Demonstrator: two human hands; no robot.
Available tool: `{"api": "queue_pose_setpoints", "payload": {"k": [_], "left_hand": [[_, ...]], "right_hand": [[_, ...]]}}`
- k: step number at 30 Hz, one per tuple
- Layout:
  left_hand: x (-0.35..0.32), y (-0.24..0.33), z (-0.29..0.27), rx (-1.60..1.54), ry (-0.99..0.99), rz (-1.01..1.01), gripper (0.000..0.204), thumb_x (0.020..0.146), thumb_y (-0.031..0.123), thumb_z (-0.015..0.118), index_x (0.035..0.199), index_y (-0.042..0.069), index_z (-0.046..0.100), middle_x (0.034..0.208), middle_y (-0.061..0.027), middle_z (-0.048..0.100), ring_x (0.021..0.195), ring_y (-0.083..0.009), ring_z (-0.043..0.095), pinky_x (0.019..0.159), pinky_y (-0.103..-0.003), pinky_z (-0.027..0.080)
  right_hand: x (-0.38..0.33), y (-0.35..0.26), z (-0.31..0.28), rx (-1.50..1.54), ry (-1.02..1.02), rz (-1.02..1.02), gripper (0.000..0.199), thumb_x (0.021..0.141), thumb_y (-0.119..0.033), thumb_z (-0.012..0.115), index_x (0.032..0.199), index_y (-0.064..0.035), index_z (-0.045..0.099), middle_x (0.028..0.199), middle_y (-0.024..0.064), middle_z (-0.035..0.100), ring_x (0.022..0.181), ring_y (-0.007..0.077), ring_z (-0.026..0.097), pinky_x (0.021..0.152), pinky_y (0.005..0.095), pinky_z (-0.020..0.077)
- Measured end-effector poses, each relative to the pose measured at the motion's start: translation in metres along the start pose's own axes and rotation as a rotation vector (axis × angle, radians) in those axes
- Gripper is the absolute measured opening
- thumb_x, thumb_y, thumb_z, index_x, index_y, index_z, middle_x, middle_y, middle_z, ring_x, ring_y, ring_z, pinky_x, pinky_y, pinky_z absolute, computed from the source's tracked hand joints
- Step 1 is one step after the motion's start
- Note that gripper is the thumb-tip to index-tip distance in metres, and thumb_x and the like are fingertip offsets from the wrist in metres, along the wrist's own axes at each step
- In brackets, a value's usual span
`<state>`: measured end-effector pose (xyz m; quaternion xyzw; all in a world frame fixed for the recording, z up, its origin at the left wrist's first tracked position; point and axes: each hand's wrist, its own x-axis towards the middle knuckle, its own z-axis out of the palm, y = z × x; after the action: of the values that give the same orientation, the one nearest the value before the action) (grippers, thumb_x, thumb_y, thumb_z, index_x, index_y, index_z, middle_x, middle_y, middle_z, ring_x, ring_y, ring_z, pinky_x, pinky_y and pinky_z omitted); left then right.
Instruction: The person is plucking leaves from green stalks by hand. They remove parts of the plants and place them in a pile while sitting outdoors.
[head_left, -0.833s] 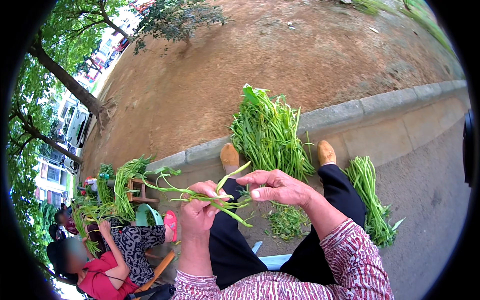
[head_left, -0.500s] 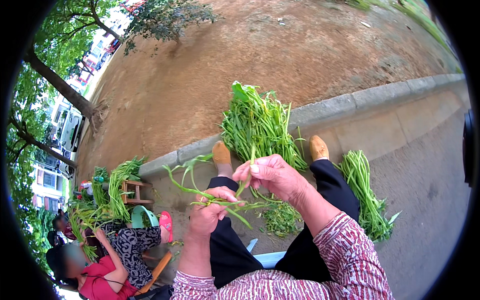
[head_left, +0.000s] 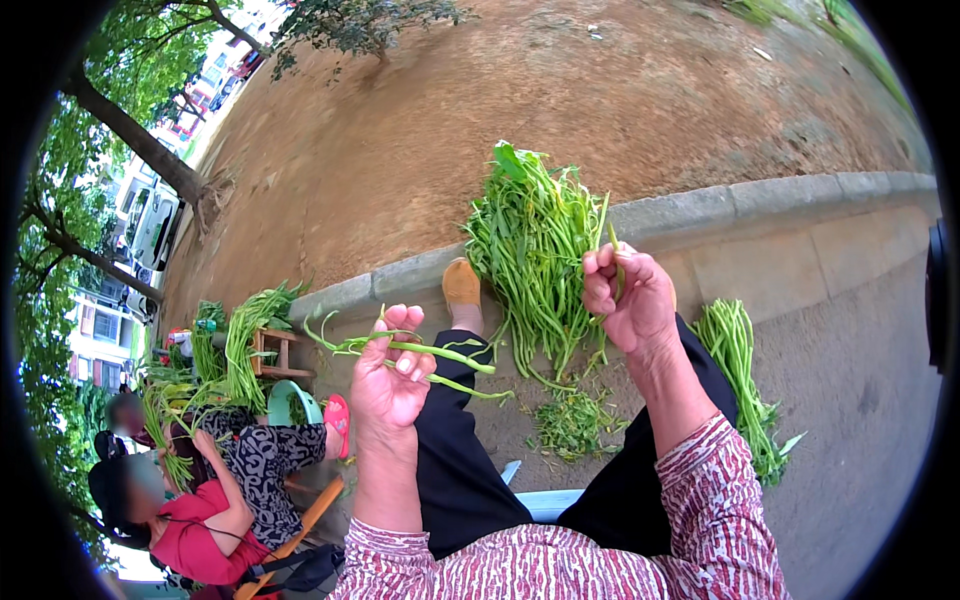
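Observation:
My left hand (head_left: 392,375) grips a small bunch of long green stalks (head_left: 420,350) that stick out to both sides over my lap. My right hand (head_left: 630,300) is raised higher on the right, pinching a single thin green stalk (head_left: 612,245) between thumb and fingers. Between my feet a big heap of leafy green stalks (head_left: 530,250) leans against the stone kerb (head_left: 760,205). A smaller tidy bundle of stalks (head_left: 735,360) lies on the pavement to my right. Green trimmings (head_left: 572,420) are scattered on the ground below the heap.
A person in a red top (head_left: 195,530) sits at lower left handling greens, beside more green bundles on a small wooden stool (head_left: 270,350). Bare earth rises beyond the kerb, with tree trunks and parked cars at far left. I sit on a pale blue seat (head_left: 545,500).
My right hand has pulled away from the left hand, rising up and to the right with one stalk. The left hand keeps its bunch.

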<state>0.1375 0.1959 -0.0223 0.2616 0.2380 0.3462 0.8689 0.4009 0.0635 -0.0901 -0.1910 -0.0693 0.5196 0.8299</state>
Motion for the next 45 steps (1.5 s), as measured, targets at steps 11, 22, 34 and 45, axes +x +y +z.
{"api": "queue_pose_setpoints", "payload": {"k": [11,22,34,45], "left_hand": [[-0.001,0.003,0.005,-0.043,0.041,-0.011,0.025,0.094,0.018,0.054,0.109,0.000,0.062,0.109,-0.0178,0.064,0.056,-0.0115,0.052,0.052,-0.026,0.042],[0.002,-0.014,0.008,-0.095,0.140,-0.059,0.024,0.094,0.018,0.053,0.106,0.000,0.063,0.108,-0.0194,0.064,0.056,-0.0112,0.051,0.053,-0.025,0.041],[0.014,-0.037,0.008,-0.181,0.288,-0.113,0.026,0.097,0.020,0.047,0.105,-0.001,0.060,0.104,-0.0172,0.063,0.058,-0.0119,0.051,0.054,-0.026,0.040],[0.013,-0.061,0.011,-0.245,0.319,-0.172,0.030,0.100,0.021,0.040,0.102,-0.003,0.058,0.099,-0.0161,0.063,0.061,-0.0150,0.053,0.057,-0.030,0.044]], "right_hand": [[-0.019,0.027,0.039,-0.638,-0.090,0.210,0.017,0.088,-0.019,0.062,0.086,-0.0039,0.068,0.071,-0.0024,0.061,0.056,0.0027,0.042,0.049,0.0180,0.0320],[-0.019,0.026,0.035,-0.723,-0.189,0.183,0.022,0.088,-0.017,0.062,0.100,-0.0012,0.070,0.081,-0.0010,0.065,0.069,0.0050,0.051,0.062,0.0203,0.0426],[-0.020,0.045,0.031,-0.824,-0.402,-0.073,0.030,0.076,-0.004,0.072,0.106,-0.0057,0.070,0.087,0.0010,0.061,0.080,0.0096,0.055,0.072,0.0245,0.0458],[-0.017,0.040,0.034,-0.760,-0.379,-0.148,0.021,0.082,-0.009,0.070,0.102,-0.0022,0.071,0.087,0.0025,0.063,0.082,0.0102,0.055,0.074,0.0250,0.0446]]}}
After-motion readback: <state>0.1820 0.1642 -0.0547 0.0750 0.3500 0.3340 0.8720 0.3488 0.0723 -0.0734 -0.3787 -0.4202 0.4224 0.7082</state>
